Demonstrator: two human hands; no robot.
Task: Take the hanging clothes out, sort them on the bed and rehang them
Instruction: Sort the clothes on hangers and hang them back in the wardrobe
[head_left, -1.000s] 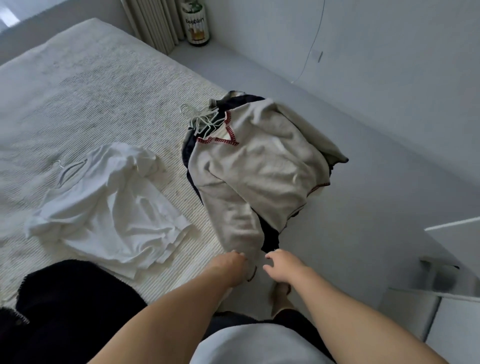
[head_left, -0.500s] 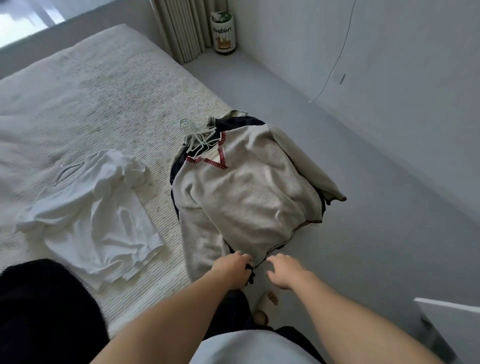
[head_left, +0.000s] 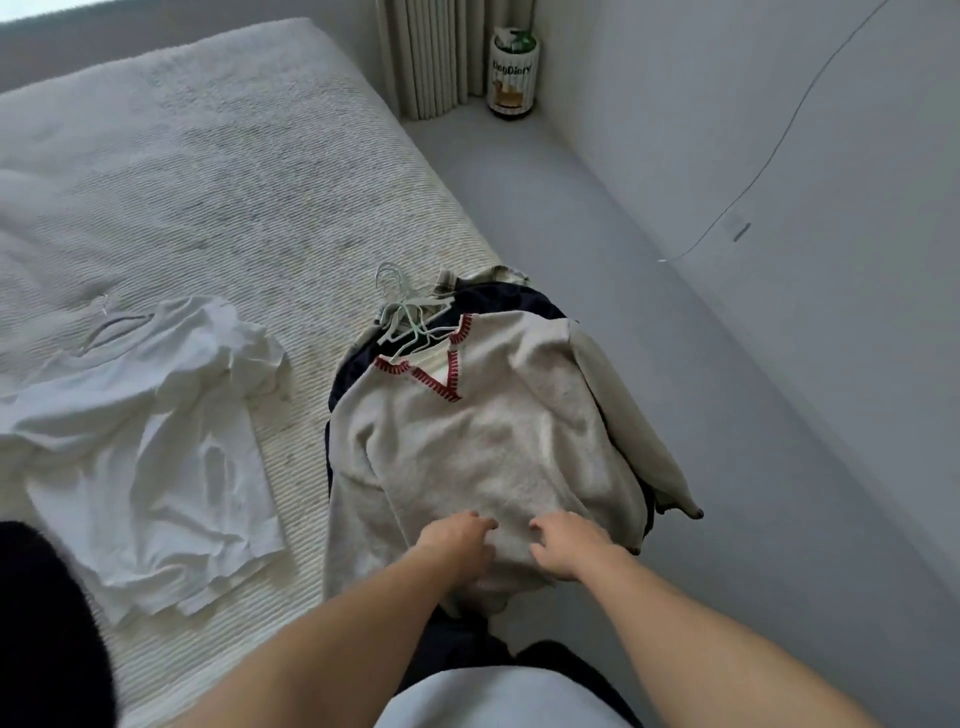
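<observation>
A grey sweater (head_left: 483, 441) with a red-stitched V-neck lies on top of a pile at the right edge of the bed (head_left: 208, 182). Under it are a dark navy garment (head_left: 498, 304) and a beige one (head_left: 634, 441) that hangs off the edge. White hangers (head_left: 410, 317) stick out at the pile's collar end. My left hand (head_left: 457, 540) and my right hand (head_left: 566, 545) sit side by side on the sweater's lower part, fingers curled into the fabric of its hem. A crumpled white shirt (head_left: 150, 441) lies to the left on the bed.
A black garment (head_left: 47, 623) lies at the bed's near left corner. Grey floor (head_left: 675, 364) runs between the bed and the right wall. A printed cylindrical bin (head_left: 513, 73) stands in the far corner beside a pleated curtain (head_left: 431, 52). A thin cable (head_left: 769, 156) runs along the wall.
Both hands moved up from the sweater's dangling hem onto the pile, bringing the hem up with them. The camera came closer and tilted over the pile.
</observation>
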